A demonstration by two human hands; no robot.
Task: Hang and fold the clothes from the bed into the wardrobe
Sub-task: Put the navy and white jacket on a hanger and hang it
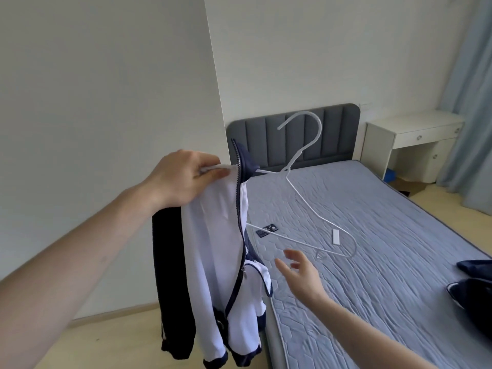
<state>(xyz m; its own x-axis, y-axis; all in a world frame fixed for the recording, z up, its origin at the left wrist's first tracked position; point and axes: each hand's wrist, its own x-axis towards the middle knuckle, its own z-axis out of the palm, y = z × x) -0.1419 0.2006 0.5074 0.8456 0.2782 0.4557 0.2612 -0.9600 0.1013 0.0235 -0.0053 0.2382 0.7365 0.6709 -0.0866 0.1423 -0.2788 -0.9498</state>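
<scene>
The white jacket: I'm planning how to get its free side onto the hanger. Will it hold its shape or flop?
Probably floppy: the white jacket hangs limp and creased below the left hand. Its open front likely swings apart. The thin hanger, tilted with one shoulder loaded, may tip further.

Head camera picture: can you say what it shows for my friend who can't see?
A left hand holds up a white and navy zip jacket half on a white hanger, beside a blue-grey mattress. The open right hand reaches toward it. Dark clothes lie at the mattress's right edge.
</scene>
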